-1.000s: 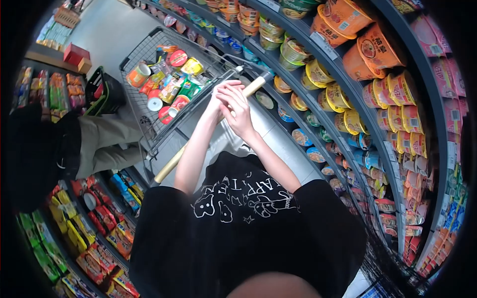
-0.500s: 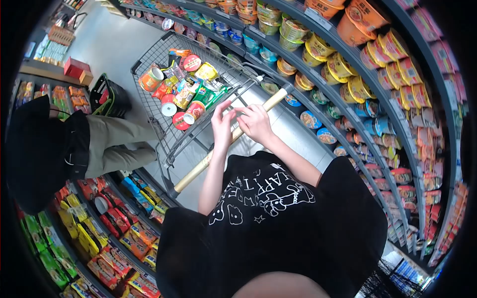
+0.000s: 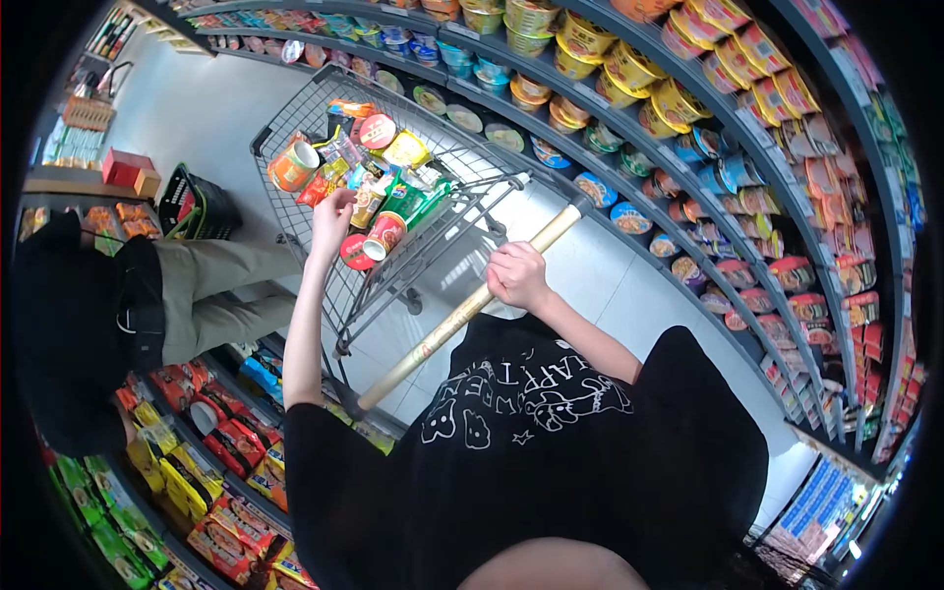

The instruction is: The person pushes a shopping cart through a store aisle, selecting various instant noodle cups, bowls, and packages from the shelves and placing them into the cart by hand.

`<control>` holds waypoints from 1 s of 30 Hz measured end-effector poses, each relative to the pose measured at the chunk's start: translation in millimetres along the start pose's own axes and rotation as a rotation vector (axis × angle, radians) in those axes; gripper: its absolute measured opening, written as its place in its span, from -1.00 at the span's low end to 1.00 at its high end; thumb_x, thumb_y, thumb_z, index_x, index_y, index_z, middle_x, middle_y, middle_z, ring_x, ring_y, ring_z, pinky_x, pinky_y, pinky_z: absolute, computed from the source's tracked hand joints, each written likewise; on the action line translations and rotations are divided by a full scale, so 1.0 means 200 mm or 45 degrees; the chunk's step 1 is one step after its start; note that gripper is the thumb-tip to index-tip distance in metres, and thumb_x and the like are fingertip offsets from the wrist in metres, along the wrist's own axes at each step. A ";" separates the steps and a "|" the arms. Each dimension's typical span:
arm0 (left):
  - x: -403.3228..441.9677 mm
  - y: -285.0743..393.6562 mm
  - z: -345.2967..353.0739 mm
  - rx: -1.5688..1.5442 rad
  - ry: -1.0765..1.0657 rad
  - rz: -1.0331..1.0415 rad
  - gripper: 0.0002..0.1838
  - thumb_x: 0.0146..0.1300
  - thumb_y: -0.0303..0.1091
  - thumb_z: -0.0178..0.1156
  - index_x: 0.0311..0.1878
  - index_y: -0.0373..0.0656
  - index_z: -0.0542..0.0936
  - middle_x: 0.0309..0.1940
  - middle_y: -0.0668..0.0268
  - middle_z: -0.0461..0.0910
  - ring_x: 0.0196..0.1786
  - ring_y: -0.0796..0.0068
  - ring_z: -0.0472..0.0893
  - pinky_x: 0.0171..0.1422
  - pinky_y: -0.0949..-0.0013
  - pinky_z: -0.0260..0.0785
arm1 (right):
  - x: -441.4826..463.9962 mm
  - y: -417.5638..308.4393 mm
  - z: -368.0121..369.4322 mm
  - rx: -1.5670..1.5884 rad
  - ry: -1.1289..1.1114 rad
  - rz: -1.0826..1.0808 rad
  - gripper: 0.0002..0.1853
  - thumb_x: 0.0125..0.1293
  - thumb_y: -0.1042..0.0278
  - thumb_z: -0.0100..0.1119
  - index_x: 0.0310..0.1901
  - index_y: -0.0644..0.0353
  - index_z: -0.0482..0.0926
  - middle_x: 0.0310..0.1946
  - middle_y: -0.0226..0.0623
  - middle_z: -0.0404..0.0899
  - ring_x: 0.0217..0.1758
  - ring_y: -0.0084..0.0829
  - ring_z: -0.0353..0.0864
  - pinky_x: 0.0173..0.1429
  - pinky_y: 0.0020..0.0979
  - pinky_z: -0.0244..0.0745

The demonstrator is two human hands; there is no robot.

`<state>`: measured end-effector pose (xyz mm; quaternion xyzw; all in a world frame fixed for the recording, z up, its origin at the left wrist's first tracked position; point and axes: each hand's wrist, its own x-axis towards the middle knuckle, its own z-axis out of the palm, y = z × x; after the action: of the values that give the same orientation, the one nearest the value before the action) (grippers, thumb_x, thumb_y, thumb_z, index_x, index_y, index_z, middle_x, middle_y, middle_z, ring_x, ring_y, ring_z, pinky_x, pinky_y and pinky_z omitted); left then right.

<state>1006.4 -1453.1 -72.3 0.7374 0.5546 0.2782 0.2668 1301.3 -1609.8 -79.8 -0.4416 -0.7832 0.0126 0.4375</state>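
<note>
- Right hand: clamped on cream cylindrical cart handle.
- Left hand: ten o'clock of handle; grip indeterminable.
- Six o'clock: black cloth shirt, lettered "HAPP".

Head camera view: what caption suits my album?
Right hand gripping the handle of a shopping cart, left hand near its packaged food.

- A person in a black top and pale trousers, standing at the left shelving.
- A dark basket behind them, near a red box.
- Yellow bowls shelved at right.
- Something blue at lower right, perhaps stacked packs; too blurred to tell.
</note>
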 end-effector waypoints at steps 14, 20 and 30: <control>0.17 -0.71 1.18 0.160 -0.418 -0.315 -0.56 -0.12 -0.31 0.24 -0.10 -0.22 0.46 -0.22 0.07 0.54 -0.08 0.20 0.50 0.01 0.28 0.29 | -0.46 -0.13 -0.43 -0.160 -0.153 0.124 -0.86 -0.28 0.48 0.10 -0.75 0.14 0.31 -0.72 -0.39 0.22 -0.60 -0.41 0.27 -0.43 -0.43 0.25; 0.07 -0.58 1.35 0.100 -0.404 -0.399 -0.32 -0.22 -0.44 0.35 0.07 -0.28 0.32 -0.09 0.14 0.47 -0.08 0.27 0.49 -0.04 0.32 0.34 | -0.56 -0.10 -0.62 -0.052 -0.257 0.191 -0.83 -0.23 0.47 0.14 -0.72 0.14 0.32 -0.68 -0.39 0.24 -0.55 -0.40 0.30 -0.38 -0.45 0.27; -0.13 -0.08 1.54 0.712 -0.386 -0.463 -0.61 0.00 -0.39 0.11 -0.06 -0.27 0.39 -0.16 -0.04 0.48 -0.08 0.08 0.49 -0.01 0.17 0.33 | -0.79 0.08 -0.81 0.084 -0.280 0.109 -0.85 -0.27 0.41 0.12 -0.70 0.12 0.31 -0.67 -0.38 0.26 -0.52 -0.39 0.38 -0.40 -0.43 0.33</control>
<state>1207.4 -1500.3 -303.7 0.7040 0.6856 -0.0486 0.1790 1461.2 -1770.8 -93.4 -0.4561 -0.8060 0.1053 0.3623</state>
